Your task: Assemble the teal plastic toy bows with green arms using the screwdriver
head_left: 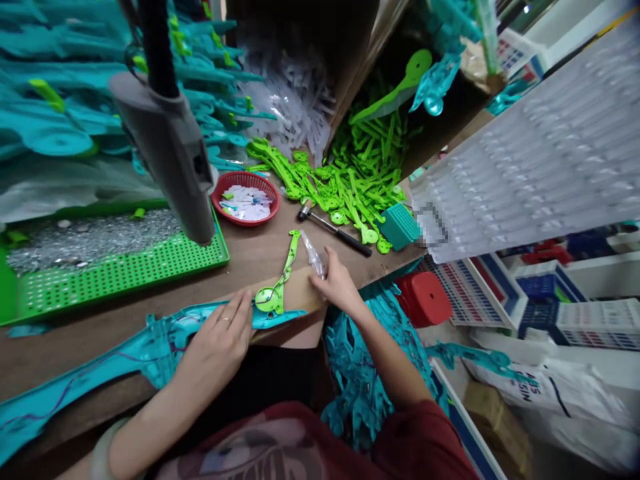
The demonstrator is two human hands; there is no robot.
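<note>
A long teal plastic shell (107, 360), with a thin purple wire along it, lies across the table's front edge. My left hand (223, 337) rests flat over its right part, fingers stretched out and side by side. Just beyond those fingertips is a lime-green plastic arm (270, 299) with a round end; its narrow end points away from me. My right hand (336, 279) pinches the near end of a narrow clear plastic piece (313, 253) between thumb and fingers, to the right of the green arm. The pinched end is partly hidden by the fingers.
A hammer (335, 230) lies beyond my right hand, before a heap of green parts (345, 190). At the left are a red basket (216, 200) of white pieces, a green tray (165, 257) of screws and a hanging grey tool (160, 147). Teal parts (357, 387) fill the lower right.
</note>
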